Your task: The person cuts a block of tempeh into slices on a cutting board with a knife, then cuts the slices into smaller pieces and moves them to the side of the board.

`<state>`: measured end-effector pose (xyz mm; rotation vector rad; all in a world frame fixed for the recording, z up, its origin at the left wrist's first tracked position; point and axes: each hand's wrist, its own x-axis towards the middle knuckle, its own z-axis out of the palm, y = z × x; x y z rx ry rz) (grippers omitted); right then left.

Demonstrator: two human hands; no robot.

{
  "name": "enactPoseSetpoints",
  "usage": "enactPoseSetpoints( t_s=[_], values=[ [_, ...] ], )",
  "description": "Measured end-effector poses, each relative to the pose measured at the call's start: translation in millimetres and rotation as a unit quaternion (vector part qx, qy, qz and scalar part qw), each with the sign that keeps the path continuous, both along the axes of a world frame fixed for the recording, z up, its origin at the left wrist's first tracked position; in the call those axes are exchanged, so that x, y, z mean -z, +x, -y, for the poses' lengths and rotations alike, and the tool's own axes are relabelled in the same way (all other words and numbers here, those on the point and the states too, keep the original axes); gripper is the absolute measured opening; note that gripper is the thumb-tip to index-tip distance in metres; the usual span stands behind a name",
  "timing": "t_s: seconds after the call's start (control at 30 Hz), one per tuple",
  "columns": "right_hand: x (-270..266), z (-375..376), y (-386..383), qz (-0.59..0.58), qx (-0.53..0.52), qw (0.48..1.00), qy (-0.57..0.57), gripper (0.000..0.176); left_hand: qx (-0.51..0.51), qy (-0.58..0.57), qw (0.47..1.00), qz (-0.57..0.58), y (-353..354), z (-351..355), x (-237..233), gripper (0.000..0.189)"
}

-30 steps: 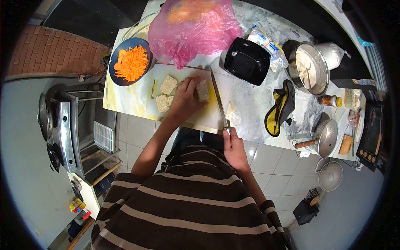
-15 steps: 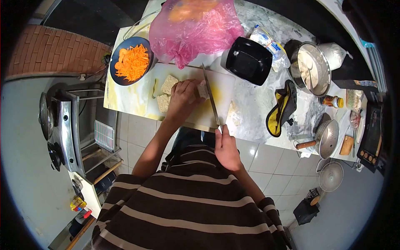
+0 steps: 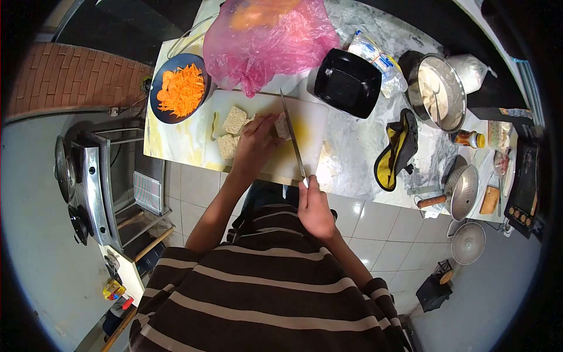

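Observation:
In the head view, my left hand (image 3: 255, 145) bends its fingers over a pale block of tempeh (image 3: 282, 126) on the white cutting board (image 3: 309, 152), gripping it from the left. Much of the block is hidden under the fingers. A long knife (image 3: 295, 139) is held by its handle in my right hand (image 3: 317, 210), near the table's front edge. Its blade runs along the block's right end and points away from me. To the left of my left hand lie more tempeh pieces, one behind (image 3: 234, 119) and one in front (image 3: 227, 146).
Left of the board stands a dark plate (image 3: 154, 101) of shredded carrot. A pink plastic bag (image 3: 270, 41) lies behind the board. Toward the right are a black square bowl (image 3: 348, 85), a black-and-yellow cloth mitt (image 3: 394, 154), a steel pot (image 3: 460, 111) and a wooden-handled strainer (image 3: 463, 193).
The whole view has shifted slightly, so the table things sit a little farther left. Both hands keep their holds, and the knife stays at the block's right end.

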<state>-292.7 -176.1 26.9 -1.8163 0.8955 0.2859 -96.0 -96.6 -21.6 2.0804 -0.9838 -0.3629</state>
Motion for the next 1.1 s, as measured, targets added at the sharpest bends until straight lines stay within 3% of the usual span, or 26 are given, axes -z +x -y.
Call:
enactPoseSetpoints(
  t_s=[0.23, 0.33, 0.4, 0.73, 0.8, 0.93, 1.0, 1.1],
  values=[
    [18, -3, -1, 0.003, 0.0, 1.0, 0.021, 0.038, -0.011, -0.005, 1.0, 0.026, -4, 3, -1, 0.057],
    [21, -5, 0, 0.046, 0.004, 0.998, -0.035, 0.034, -0.013, -0.01, 1.0, 0.008, -4, 3, -4, 0.058],
    [16, -2, 3, -0.004, 0.001, 1.0, 0.024, 0.033, -0.017, 0.001, 1.0, 0.004, -4, 4, -5, 0.058],
    [16, -4, 4, 0.027, 0.025, 0.999, 0.03, 0.032, -0.031, 0.03, 0.999, -0.008, -5, 5, -9, 0.06],
    [20, -9, 3, 0.075, 0.017, 0.995, -0.068, 0.031, -0.026, 0.017, 0.999, -0.011, -4, 4, -6, 0.06],
    [19, -8, 6, 0.041, 0.035, 0.998, -0.021, 0.033, -0.03, 0.026, 0.999, -0.007, -4, 4, -5, 0.06],
    [22, -10, 4, 0.08, 0.026, 0.993, -0.088, 0.034, -0.025, 0.011, 1.0, 0.0, -3, 3, -3, 0.062],
    [25, -5, 7, 0.063, 0.03, 0.997, -0.027, 0.038, -0.03, 0.01, 0.999, 0.003, -4, 3, -3, 0.063]
  ],
)
